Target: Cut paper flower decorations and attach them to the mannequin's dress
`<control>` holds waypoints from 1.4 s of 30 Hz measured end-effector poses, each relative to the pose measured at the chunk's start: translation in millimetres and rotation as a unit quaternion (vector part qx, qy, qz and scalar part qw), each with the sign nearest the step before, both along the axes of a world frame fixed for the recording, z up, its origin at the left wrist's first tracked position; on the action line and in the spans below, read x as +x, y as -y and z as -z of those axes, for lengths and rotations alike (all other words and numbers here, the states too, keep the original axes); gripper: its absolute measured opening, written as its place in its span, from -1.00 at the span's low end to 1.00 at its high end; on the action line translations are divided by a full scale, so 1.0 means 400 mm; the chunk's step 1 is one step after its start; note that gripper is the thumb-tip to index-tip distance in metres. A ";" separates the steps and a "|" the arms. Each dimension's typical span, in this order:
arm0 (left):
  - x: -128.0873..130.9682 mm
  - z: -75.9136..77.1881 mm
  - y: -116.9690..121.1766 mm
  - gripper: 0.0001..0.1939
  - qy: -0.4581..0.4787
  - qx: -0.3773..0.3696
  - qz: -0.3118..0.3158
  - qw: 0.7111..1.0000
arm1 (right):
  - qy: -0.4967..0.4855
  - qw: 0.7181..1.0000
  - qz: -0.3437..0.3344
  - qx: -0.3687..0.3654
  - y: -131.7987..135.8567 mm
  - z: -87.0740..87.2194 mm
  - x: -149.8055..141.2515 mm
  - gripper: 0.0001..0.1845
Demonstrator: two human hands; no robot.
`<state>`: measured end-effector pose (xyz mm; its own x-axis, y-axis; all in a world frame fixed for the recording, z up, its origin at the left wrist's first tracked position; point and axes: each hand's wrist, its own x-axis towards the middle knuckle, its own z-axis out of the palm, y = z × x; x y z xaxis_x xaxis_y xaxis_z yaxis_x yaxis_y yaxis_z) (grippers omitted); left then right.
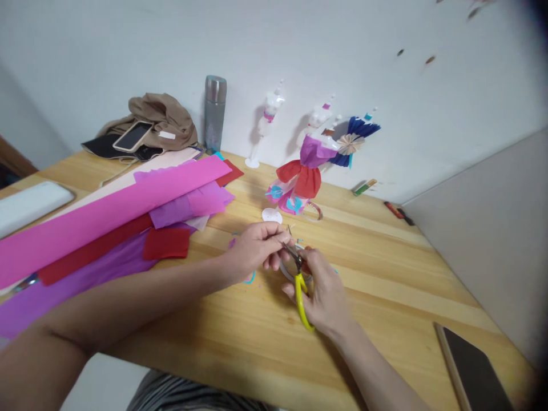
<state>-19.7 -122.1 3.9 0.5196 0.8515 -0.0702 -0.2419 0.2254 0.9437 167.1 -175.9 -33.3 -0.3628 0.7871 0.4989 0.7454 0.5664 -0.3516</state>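
Note:
In the middle of the wooden table, my right hand [327,291] grips yellow-handled scissors [302,297], whose blades are parted and point toward my other hand. My left hand [261,248] is pinched shut at the blade tips; whatever lies between its fingers is too small to make out. Under the scissors a pale roll of tape [287,271] shows in part. Just behind my hands stands a small mannequin [317,147] in a purple, red and pink paper dress [302,177], on a round white base [272,216]. Small blue and purple scraps lie near my left hand.
Strips of pink crepe paper [128,197], with purple and red pieces, cover the left side. Behind them are a thermos [214,114], a brown cloth [166,117] and a phone [133,136]. More mannequins [266,123] stand along the wall. A dark notebook-like object [475,371] lies front right.

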 end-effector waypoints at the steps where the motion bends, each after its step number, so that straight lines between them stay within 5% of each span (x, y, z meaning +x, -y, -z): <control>1: 0.000 0.002 0.000 -0.83 -0.006 0.001 0.002 1.000 | 0.002 1.000 0.003 0.005 0.000 0.000 0.001 -0.61; 18: 0.011 0.067 -0.008 -0.75 0.012 -0.002 0.055 0.998 | -0.005 0.999 -0.013 0.039 -0.009 0.010 0.011 -0.67; 42: 0.009 0.062 -0.001 -0.71 0.074 -0.070 0.071 0.992 | -0.017 0.999 -0.007 0.044 -0.007 0.013 0.020 -0.71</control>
<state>-15.9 -121.6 -20.8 0.6477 0.7558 -0.0967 -0.3309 0.3933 0.8578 175.0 -173.2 -38.5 -0.3551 0.7347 0.5781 0.7264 0.6061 -0.3241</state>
